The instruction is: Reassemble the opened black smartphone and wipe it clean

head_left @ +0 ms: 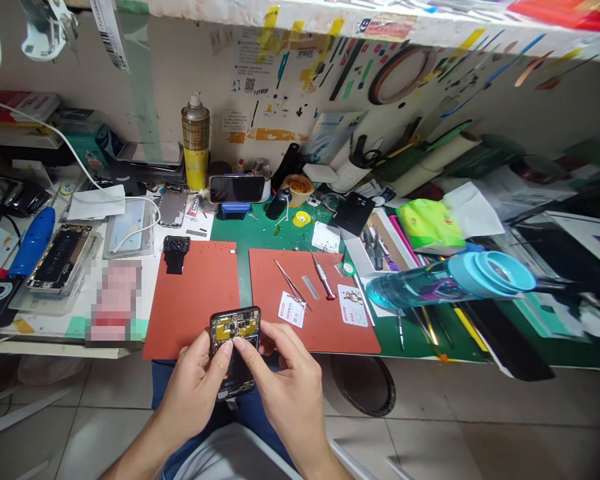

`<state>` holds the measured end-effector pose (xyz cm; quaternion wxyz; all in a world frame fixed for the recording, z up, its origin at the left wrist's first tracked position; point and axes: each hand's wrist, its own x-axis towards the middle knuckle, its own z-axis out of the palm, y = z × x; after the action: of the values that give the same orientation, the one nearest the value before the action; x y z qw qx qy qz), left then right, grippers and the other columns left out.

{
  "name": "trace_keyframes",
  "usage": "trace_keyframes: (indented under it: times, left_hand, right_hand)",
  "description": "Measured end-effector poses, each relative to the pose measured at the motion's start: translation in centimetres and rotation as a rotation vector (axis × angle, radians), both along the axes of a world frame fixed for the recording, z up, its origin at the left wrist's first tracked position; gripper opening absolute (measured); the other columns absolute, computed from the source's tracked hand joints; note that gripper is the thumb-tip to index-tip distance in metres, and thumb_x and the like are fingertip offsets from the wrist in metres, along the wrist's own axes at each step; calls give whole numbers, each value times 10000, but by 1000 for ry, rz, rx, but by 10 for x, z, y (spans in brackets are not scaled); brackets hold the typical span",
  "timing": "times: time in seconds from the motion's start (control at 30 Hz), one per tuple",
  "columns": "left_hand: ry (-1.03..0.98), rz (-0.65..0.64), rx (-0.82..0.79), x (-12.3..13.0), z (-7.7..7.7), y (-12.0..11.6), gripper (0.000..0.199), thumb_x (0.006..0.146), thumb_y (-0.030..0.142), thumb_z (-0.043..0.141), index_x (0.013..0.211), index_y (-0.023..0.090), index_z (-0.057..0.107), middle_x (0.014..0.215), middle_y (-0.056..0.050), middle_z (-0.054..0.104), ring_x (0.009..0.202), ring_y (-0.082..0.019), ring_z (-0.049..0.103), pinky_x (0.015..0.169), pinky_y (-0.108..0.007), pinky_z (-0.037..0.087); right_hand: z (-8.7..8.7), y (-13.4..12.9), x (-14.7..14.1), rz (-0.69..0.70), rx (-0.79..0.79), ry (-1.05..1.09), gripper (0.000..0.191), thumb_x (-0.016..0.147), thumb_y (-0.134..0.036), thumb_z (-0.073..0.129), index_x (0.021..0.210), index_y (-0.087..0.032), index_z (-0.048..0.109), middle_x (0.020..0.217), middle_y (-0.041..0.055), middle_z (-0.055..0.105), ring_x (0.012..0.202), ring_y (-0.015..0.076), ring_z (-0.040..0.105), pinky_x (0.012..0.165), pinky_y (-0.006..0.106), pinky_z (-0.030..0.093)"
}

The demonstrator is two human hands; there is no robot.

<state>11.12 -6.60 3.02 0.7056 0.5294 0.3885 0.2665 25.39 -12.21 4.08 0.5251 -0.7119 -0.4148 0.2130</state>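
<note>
An opened phone (240,371) with its inner parts showing is held upright between both hands, just over the front edge of the bench. My left hand (196,380) grips its left side, the thumb lying on the board near the top. On the right side my right hand (289,380) holds it, with that thumb also pressed on the board. Behind the phone lie two reddish-brown mats (195,300). A small black camera part (176,253) rests on the left mat. On the right one are tweezers (291,283), a screwdriver (323,275) and two small cards (353,305).
A blue-lidded bottle (450,280) lies on its side at the right, by a white box of tools (380,243). A spray can (196,147) and a propped phone (237,189) stand at the back. Another opened phone (63,259) lies at the left. Below is a round bin (364,387).
</note>
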Motion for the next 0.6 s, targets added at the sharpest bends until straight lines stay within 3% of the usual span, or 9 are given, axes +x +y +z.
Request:
trace_keyframes:
  times: [0.2,0.6]
  left_hand:
    - [-5,-16,3,-1,-2,-1,403,1076,485,585,1358,217,694,1255,-79,773,1071,-232,725,951,-326,581]
    - [-29,-30,23,-8,-2,-2,364,1091,438,573,1357,222,697,1261,-81,775,1062,-226,736,938,-321,590]
  right_hand:
    - [2,-2,0,-7,-20,24,148,958,-347,770,1019,-212,770,821,3,664,716,164,594,666,262,513]
    - [4,-5,-2,23,37,-12,128,959,-304,791,1061,-229,770,834,-9,659,718,154,588,658,259,504]
